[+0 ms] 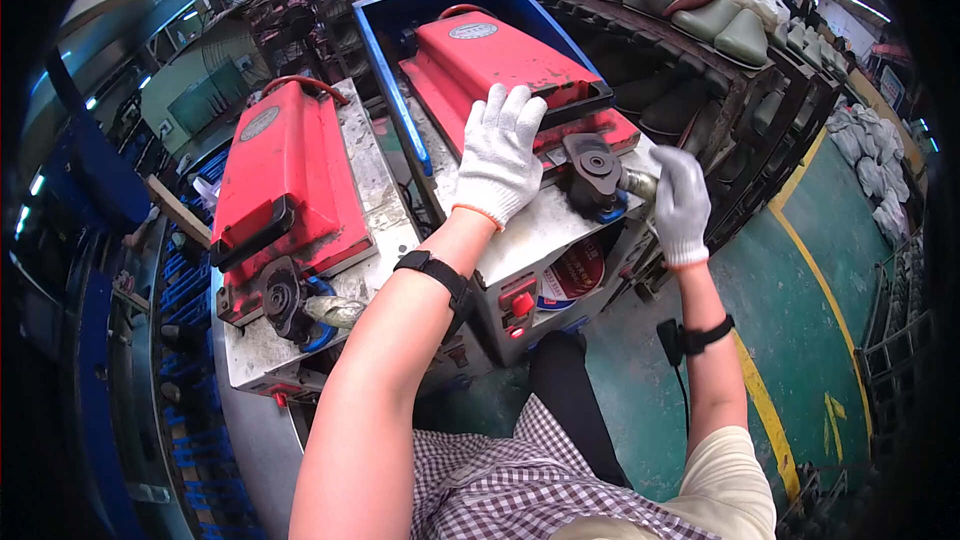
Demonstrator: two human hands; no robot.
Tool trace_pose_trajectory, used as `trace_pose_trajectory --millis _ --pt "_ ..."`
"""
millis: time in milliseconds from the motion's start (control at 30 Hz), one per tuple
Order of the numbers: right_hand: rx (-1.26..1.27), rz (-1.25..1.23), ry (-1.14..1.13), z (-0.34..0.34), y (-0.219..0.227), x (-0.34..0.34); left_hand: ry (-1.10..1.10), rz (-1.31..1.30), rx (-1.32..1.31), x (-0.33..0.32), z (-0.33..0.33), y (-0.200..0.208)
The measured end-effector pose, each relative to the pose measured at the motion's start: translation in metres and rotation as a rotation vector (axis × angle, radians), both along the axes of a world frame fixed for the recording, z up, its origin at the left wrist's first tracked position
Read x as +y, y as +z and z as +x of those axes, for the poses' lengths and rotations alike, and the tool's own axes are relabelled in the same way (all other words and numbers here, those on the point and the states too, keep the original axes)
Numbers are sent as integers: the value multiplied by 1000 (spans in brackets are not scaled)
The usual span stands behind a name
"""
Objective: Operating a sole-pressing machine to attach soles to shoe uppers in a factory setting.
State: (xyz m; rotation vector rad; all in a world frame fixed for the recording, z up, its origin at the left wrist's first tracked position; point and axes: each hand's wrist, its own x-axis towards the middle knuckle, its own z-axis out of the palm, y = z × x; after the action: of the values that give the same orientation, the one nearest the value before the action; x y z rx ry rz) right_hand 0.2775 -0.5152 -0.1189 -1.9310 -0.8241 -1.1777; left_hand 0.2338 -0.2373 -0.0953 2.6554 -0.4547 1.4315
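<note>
Checked garment (480,470) | red-lidded machine (500,55), stained white top (520,232) | green floor (640,370), yellow line (765,400)

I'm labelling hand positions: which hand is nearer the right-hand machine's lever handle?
Right. The right hand, blurred, is at the outer end of the lever handle. The left hand is farther off, to its left, over the red cover.

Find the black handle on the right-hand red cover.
In the head view, the black handle lies right of upper centre, on the near end of the red cover, just right of the left hand.
</note>
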Motion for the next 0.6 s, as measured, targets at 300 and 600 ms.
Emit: trace_pose_trajectory --millis 300,600 --pt "-32 -300 109 40 54 94 37 -36 -8 -1 -2 -4" --pt "30 -286 63 42 50 97 -60 -48 537 2 -94 80"
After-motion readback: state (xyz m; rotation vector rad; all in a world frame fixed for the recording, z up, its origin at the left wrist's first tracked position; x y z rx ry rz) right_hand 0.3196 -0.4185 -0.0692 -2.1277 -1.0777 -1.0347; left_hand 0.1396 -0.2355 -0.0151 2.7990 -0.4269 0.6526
